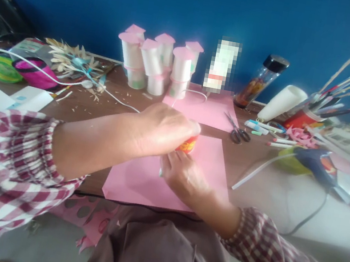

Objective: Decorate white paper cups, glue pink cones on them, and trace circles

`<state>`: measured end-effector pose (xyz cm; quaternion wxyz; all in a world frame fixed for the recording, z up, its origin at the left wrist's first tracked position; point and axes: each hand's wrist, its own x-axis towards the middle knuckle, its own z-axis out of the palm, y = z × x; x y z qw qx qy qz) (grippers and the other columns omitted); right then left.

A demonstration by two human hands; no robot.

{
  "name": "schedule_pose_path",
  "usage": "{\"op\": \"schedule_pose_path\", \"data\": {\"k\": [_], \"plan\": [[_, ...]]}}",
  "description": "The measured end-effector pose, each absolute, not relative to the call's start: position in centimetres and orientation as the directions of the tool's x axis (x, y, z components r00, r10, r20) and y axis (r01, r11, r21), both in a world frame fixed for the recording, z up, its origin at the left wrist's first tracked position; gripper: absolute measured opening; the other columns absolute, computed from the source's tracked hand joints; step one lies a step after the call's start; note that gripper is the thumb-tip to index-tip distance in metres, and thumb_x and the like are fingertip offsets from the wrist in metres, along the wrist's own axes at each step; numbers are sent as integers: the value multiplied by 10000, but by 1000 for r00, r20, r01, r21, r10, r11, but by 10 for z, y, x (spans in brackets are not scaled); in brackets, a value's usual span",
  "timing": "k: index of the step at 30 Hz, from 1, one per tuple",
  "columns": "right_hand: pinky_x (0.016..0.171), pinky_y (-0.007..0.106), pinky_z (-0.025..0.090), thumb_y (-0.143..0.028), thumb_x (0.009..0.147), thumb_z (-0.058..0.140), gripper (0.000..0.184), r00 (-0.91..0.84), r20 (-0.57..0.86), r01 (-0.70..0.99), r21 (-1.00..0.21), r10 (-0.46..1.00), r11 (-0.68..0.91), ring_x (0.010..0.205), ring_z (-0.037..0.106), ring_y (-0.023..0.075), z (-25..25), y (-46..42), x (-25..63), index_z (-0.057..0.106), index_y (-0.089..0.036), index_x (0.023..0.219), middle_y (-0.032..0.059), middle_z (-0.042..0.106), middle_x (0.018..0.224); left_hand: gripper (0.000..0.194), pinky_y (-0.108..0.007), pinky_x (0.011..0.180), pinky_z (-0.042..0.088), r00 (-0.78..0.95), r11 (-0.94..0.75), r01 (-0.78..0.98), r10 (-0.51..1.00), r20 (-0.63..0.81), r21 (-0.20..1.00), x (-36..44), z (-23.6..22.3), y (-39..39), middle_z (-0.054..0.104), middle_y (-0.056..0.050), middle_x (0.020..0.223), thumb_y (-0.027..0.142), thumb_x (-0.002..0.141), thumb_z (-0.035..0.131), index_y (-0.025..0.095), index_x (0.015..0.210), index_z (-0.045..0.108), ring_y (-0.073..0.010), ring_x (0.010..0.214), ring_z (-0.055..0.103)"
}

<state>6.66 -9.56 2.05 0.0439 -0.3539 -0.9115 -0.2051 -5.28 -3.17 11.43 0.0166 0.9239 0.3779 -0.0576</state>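
A sheet of pink paper [139, 179] lies in front of me at the table's edge. Over it, my left hand [165, 129] is closed on a small red container with yellow markings [188, 144], most of it hidden by the fingers. My right hand [184, 173] is just below, fingers bent and pressed together against the container's near side. A whitish tip [160, 172] shows under its fingers; what it belongs to is hidden. Behind them, black-handled scissors [236, 130] rest partly on a second pink sheet [196, 107].
Several white paper towers with pink cone roofs [182, 67] stand by the blue wall. To the right are a dark-lidded bottle [261, 83], a white paper roll [281, 104] and a red pot of brushes [302, 117]. A white cable [113, 95] crosses the left side.
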Motion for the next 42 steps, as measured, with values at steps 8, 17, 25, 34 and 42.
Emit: {"op": "schedule_pose_path", "data": {"k": [8, 17, 25, 34, 42], "plan": [[552, 318, 470, -26, 859, 380, 226, -675, 395, 729, 228, 623, 645, 638, 564, 198, 11, -102, 71, 558, -144, 785, 60, 582, 690, 358, -296, 532, 261, 697, -708, 703, 704, -137, -63, -52, 115, -32, 553, -5, 540, 147, 697, 518, 246, 1010, 661, -168, 503, 518], [528, 325, 425, -50, 868, 404, 188, -716, 331, 693, 230, 615, 684, 596, 515, 198, 13, -110, 94, 562, -142, 824, 49, 549, 674, 322, -287, 494, 209, 726, -734, 678, 678, -116, -52, -57, 111, -29, 563, 3, 565, 165, 706, 512, 269, 987, 629, -136, 448, 442], [583, 320, 430, -58, 906, 410, 212, -717, 342, 676, 125, 608, 727, 645, 508, 193, 11, -111, 121, 614, -100, 949, 64, 581, 719, 345, -303, 541, 237, 730, -734, 678, 678, -89, -35, -62, 100, -24, 580, 5, 568, 161, 720, 477, 286, 1000, 636, -159, 473, 474], [641, 314, 469, -87, 940, 384, 241, -704, 327, 677, 38, 631, 735, 716, 541, 192, 12, -111, 140, 614, -86, 1014, 80, 617, 784, 376, -302, 510, 218, 735, -739, 667, 674, -75, -94, -62, 102, -24, 543, 15, 544, 165, 723, 443, 294, 1035, 609, -159, 448, 446], [648, 308, 495, -74, 939, 371, 245, -663, 355, 708, 12, 659, 706, 758, 572, 197, 14, -109, 152, 609, -92, 993, 95, 627, 797, 314, -289, 510, 238, 737, -740, 668, 673, -65, -80, -63, 102, -25, 538, 17, 541, 194, 765, 468, 297, 1024, 614, -150, 446, 449]]}}
